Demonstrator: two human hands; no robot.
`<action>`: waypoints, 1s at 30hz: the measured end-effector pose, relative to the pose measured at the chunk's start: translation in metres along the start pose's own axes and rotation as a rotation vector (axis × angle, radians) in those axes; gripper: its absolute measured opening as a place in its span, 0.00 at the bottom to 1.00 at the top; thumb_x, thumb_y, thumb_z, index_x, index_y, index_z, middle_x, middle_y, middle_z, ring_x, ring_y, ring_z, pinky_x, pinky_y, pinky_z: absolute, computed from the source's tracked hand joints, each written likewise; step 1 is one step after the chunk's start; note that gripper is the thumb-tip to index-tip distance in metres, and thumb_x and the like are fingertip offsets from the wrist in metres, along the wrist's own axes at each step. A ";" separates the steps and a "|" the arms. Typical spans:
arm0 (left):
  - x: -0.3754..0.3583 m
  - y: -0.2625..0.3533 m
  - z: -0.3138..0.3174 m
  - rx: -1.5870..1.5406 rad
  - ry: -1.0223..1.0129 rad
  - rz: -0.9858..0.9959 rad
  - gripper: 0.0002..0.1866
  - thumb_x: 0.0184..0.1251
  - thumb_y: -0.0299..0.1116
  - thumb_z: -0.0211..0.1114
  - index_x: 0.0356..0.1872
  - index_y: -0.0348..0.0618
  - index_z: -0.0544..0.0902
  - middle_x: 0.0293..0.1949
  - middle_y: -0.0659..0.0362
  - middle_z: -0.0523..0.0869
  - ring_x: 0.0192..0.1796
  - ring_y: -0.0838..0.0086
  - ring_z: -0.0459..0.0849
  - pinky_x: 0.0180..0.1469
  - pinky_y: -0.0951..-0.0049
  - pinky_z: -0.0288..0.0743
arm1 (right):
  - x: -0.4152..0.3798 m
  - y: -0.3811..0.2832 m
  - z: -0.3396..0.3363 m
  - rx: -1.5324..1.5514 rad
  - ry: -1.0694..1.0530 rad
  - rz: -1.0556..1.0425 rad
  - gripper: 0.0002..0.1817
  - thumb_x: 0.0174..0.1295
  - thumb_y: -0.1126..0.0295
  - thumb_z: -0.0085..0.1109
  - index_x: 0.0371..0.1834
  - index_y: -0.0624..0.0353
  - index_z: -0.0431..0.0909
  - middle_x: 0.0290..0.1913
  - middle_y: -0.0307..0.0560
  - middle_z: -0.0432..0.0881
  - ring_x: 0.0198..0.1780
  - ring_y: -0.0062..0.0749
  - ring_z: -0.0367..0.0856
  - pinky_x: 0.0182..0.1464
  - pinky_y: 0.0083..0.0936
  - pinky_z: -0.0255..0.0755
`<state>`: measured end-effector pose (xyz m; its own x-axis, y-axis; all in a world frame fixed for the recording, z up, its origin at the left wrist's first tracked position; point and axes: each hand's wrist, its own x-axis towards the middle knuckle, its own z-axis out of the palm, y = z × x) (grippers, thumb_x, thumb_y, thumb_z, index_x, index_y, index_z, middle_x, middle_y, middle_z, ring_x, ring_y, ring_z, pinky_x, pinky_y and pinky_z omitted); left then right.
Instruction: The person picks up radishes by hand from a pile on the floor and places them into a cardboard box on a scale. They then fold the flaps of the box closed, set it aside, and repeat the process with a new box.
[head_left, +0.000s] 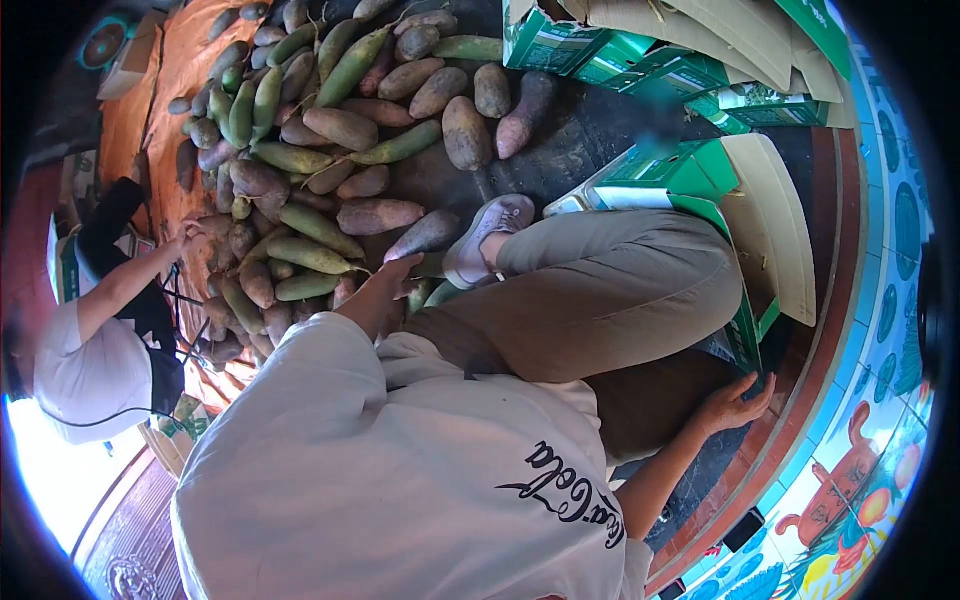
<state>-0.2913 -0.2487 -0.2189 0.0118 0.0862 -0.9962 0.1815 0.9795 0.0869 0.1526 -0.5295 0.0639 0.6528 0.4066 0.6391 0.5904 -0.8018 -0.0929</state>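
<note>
White cotton shirt (400,480) fills the bottom of the view, with khaki trousers (600,290) folded up just past it, so the person is crouching low. The right hand (735,405) is out to the side, fingers spread loose and gripping nothing, palm just at the edge of a green carton (745,330). The left hand (385,285) reaches forward with its fingers stretched out and unclenched, tips just beside a purplish-brown tuber (425,235) that lies on the dark floor next to the grey shoe (485,235), at the near edge of the pile (300,170).

That tuber looks dense and stiff, probably hefty for its size, with dull, rough skin that shouldn't be slippery. I'd grab it round the fat middle, since the tapered ends give less to hold. It's long, lumpy and dusty, reddish-purple.

Further out the pile mixes more of those tubers with long green ones (350,65), spread over an orange sheet (180,70). More green cartons (600,50) with flattened cardboard sit at the back right. Off to the left another person in a white top has a hand (185,240) on the pile too.
</note>
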 end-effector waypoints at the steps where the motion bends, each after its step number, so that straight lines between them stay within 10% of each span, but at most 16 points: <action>1: -0.005 0.003 0.001 -0.020 -0.029 -0.001 0.20 0.54 0.42 0.73 0.46 0.50 0.78 0.45 0.60 0.80 0.49 0.69 0.77 0.51 0.63 0.69 | 0.000 0.000 0.001 0.014 0.004 -0.001 0.19 0.67 0.63 0.53 0.57 0.62 0.72 0.55 0.52 0.76 0.57 0.47 0.72 0.58 0.39 0.65; 7: 0.020 0.019 -0.023 0.315 0.222 0.248 0.25 0.48 0.38 0.76 0.46 0.40 0.77 0.37 0.57 0.84 0.38 0.69 0.82 0.41 0.62 0.77 | 0.002 -0.002 0.000 0.025 0.007 0.021 0.19 0.67 0.64 0.53 0.56 0.64 0.72 0.55 0.53 0.76 0.57 0.47 0.72 0.59 0.39 0.64; 19: -0.106 0.105 -0.030 0.857 0.804 0.960 0.33 0.40 0.46 0.77 0.46 0.39 0.73 0.42 0.48 0.83 0.47 0.54 0.82 0.50 0.60 0.75 | 0.005 -0.024 -0.010 0.118 0.047 0.075 0.17 0.64 0.69 0.56 0.55 0.62 0.73 0.55 0.53 0.76 0.57 0.47 0.71 0.59 0.38 0.64; 26: -0.213 0.159 0.027 0.533 0.636 1.541 0.27 0.47 0.32 0.76 0.44 0.36 0.70 0.36 0.54 0.81 0.38 0.68 0.80 0.44 0.70 0.75 | 0.002 -0.011 0.002 0.118 0.077 -0.020 0.16 0.60 0.71 0.58 0.52 0.61 0.75 0.53 0.52 0.78 0.57 0.47 0.72 0.60 0.40 0.63; 30: -0.274 0.182 0.072 0.160 0.218 1.769 0.24 0.51 0.26 0.74 0.45 0.36 0.68 0.44 0.56 0.76 0.43 0.77 0.76 0.47 0.78 0.72 | 0.004 -0.013 0.003 0.111 0.105 -0.021 0.17 0.56 0.73 0.60 0.49 0.61 0.75 0.51 0.51 0.78 0.56 0.47 0.73 0.59 0.41 0.63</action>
<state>-0.1904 -0.1075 0.0691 0.1640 0.9423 0.2917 0.1828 -0.3196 0.9298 0.1489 -0.5158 0.0654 0.5899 0.3696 0.7179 0.6559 -0.7379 -0.1591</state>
